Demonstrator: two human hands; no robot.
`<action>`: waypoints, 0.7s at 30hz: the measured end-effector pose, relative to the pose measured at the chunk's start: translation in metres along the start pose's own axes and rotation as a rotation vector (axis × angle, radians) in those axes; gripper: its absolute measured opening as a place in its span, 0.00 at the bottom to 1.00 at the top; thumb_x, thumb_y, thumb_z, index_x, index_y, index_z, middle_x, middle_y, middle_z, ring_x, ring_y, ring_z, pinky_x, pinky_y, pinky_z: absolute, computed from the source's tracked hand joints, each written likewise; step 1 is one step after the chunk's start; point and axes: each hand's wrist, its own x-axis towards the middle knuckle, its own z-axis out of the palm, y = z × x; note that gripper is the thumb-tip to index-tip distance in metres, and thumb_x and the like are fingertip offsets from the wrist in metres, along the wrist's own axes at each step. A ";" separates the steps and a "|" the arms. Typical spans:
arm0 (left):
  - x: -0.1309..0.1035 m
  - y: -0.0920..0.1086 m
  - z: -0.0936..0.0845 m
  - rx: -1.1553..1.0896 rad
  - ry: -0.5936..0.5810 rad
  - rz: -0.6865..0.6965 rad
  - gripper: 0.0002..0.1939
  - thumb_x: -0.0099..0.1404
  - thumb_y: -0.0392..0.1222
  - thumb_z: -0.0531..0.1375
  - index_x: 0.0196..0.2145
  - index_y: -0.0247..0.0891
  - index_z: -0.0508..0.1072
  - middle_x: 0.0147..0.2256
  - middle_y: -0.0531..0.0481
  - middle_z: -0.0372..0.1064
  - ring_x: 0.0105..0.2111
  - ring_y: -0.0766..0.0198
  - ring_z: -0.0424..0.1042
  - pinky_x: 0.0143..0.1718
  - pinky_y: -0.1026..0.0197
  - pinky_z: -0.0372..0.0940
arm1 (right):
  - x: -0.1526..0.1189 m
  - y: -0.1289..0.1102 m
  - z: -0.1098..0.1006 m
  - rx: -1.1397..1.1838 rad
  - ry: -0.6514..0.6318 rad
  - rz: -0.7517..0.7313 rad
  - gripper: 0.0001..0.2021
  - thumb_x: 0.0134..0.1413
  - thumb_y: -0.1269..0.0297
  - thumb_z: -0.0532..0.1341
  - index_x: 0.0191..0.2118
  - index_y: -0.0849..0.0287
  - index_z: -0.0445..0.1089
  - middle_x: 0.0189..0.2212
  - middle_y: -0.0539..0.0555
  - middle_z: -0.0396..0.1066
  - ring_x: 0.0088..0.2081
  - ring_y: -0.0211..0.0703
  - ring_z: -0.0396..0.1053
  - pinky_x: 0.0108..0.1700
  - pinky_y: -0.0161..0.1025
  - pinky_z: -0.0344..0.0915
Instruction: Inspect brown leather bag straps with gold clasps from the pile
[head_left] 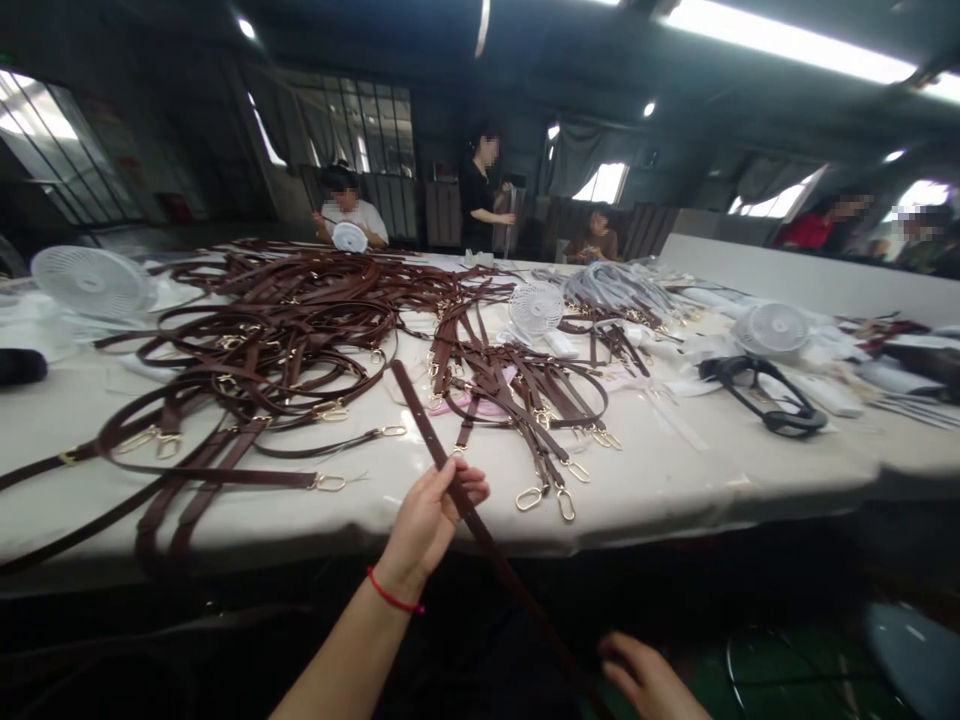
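Observation:
My left hand (431,510), with a red cord at the wrist, is closed on a dark brown leather strap (421,420) near its upper end. Small holes show along the strap, which slants from above the table edge down toward the lower right. Close to its lower part is my right hand (649,680), slightly blurred, with its fingers apart and nothing visible in them. The strap's far end is lost in the dark at the bottom. Beyond my left hand lie brown straps with gold clasps (566,503) on the cream-covered table (420,515).
A large heap of brown straps (300,290) covers the table's left side. White fans (536,310) stand among the straps. Grey wrapped straps (615,290) lie farther back. A black goggle-like frame (769,395) rests at right. Several people, one standing person (480,195) among them, are behind the table.

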 end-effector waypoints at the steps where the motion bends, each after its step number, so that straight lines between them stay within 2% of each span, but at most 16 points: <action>1: -0.010 -0.013 0.006 0.003 -0.058 -0.055 0.08 0.66 0.40 0.59 0.37 0.31 0.68 0.33 0.41 0.73 0.32 0.59 0.75 0.41 0.55 0.71 | 0.014 -0.023 0.008 0.024 -0.016 -0.044 0.16 0.53 0.49 0.59 0.39 0.53 0.75 0.41 0.62 0.73 0.46 0.56 0.70 0.51 0.51 0.64; 3: -0.027 -0.035 0.016 -0.002 -0.180 -0.157 0.11 0.65 0.43 0.60 0.37 0.31 0.68 0.35 0.40 0.73 0.35 0.58 0.75 0.43 0.56 0.70 | 0.039 -0.071 0.026 0.137 -0.005 -0.197 0.18 0.59 0.52 0.58 0.51 0.54 0.70 0.51 0.61 0.68 0.54 0.52 0.65 0.58 0.48 0.59; 4: -0.033 -0.043 0.019 -0.007 -0.233 -0.200 0.12 0.65 0.45 0.60 0.37 0.31 0.68 0.37 0.39 0.73 0.36 0.58 0.75 0.44 0.55 0.69 | 0.049 -0.092 0.034 0.209 -0.042 -0.255 0.19 0.59 0.53 0.59 0.54 0.54 0.67 0.52 0.60 0.68 0.54 0.51 0.65 0.58 0.46 0.59; 5: -0.037 -0.047 0.020 -0.011 -0.268 -0.225 0.13 0.66 0.46 0.59 0.37 0.31 0.68 0.38 0.39 0.73 0.37 0.58 0.75 0.45 0.55 0.69 | 0.056 -0.109 0.041 0.287 -0.090 -0.278 0.18 0.59 0.53 0.59 0.51 0.57 0.68 0.47 0.60 0.70 0.49 0.49 0.69 0.53 0.44 0.63; 6: -0.037 -0.048 0.020 -0.010 -0.279 -0.229 0.13 0.66 0.47 0.59 0.37 0.31 0.69 0.40 0.39 0.73 0.38 0.58 0.75 0.47 0.55 0.68 | 0.060 -0.121 0.047 0.346 -0.149 -0.268 0.16 0.60 0.52 0.59 0.45 0.59 0.69 0.37 0.58 0.73 0.38 0.46 0.71 0.43 0.41 0.67; 8: -0.029 -0.040 0.016 0.009 -0.220 -0.172 0.13 0.66 0.47 0.59 0.36 0.31 0.69 0.41 0.38 0.73 0.40 0.56 0.75 0.50 0.53 0.67 | 0.063 -0.133 0.056 0.397 -0.246 -0.212 0.17 0.61 0.50 0.56 0.38 0.62 0.69 0.21 0.52 0.67 0.21 0.37 0.62 0.26 0.34 0.60; 9: -0.023 -0.032 0.013 0.024 -0.164 -0.116 0.13 0.65 0.46 0.60 0.37 0.30 0.69 0.41 0.37 0.73 0.41 0.55 0.75 0.50 0.52 0.67 | 0.062 -0.133 0.057 0.403 -0.300 -0.170 0.18 0.62 0.50 0.55 0.36 0.63 0.68 0.17 0.49 0.63 0.17 0.34 0.57 0.21 0.32 0.55; 10: -0.016 -0.023 0.010 0.038 -0.104 -0.052 0.13 0.64 0.46 0.61 0.37 0.30 0.69 0.41 0.37 0.73 0.41 0.54 0.75 0.51 0.51 0.66 | 0.060 -0.132 0.058 0.405 -0.366 -0.129 0.19 0.62 0.50 0.55 0.35 0.64 0.68 0.16 0.48 0.61 0.16 0.33 0.55 0.20 0.31 0.52; 12: -0.004 -0.010 0.007 0.068 -0.023 0.052 0.15 0.63 0.47 0.62 0.37 0.30 0.69 0.40 0.37 0.74 0.40 0.53 0.75 0.52 0.49 0.66 | 0.057 -0.127 0.055 0.429 -0.501 -0.076 0.18 0.60 0.51 0.57 0.34 0.65 0.68 0.18 0.51 0.65 0.18 0.33 0.60 0.22 0.30 0.55; 14: 0.002 -0.006 0.010 0.125 -0.036 0.084 0.17 0.63 0.50 0.61 0.36 0.30 0.69 0.39 0.37 0.74 0.40 0.52 0.75 0.51 0.48 0.66 | 0.056 -0.126 0.050 0.490 -0.555 -0.078 0.18 0.58 0.52 0.60 0.35 0.66 0.68 0.23 0.53 0.69 0.22 0.34 0.65 0.26 0.30 0.58; 16: 0.002 -0.014 0.019 0.241 -0.170 0.000 0.20 0.65 0.53 0.59 0.36 0.29 0.70 0.38 0.36 0.74 0.40 0.53 0.75 0.50 0.50 0.66 | 0.057 -0.130 0.043 0.558 -0.474 -0.128 0.17 0.59 0.52 0.60 0.38 0.66 0.68 0.24 0.52 0.69 0.22 0.32 0.63 0.26 0.30 0.57; 18: 0.004 -0.028 0.029 0.392 -0.337 -0.106 0.23 0.66 0.56 0.56 0.37 0.29 0.71 0.41 0.35 0.73 0.42 0.54 0.74 0.48 0.53 0.66 | 0.060 -0.134 0.035 0.615 -0.340 -0.164 0.18 0.61 0.51 0.58 0.39 0.65 0.67 0.20 0.49 0.65 0.18 0.30 0.57 0.23 0.29 0.52; 19: 0.008 -0.034 0.033 0.471 -0.381 -0.124 0.23 0.66 0.57 0.55 0.38 0.30 0.71 0.42 0.36 0.72 0.43 0.55 0.73 0.46 0.55 0.67 | 0.062 -0.136 0.029 0.638 -0.261 -0.175 0.18 0.62 0.51 0.57 0.39 0.65 0.67 0.18 0.48 0.62 0.16 0.29 0.54 0.21 0.29 0.49; 21: 0.023 -0.043 0.037 0.638 -0.340 -0.041 0.20 0.66 0.55 0.55 0.40 0.32 0.69 0.42 0.40 0.71 0.40 0.59 0.73 0.40 0.60 0.66 | 0.062 -0.136 0.014 0.695 -0.076 -0.188 0.17 0.62 0.52 0.57 0.42 0.64 0.66 0.18 0.46 0.61 0.16 0.28 0.50 0.20 0.29 0.47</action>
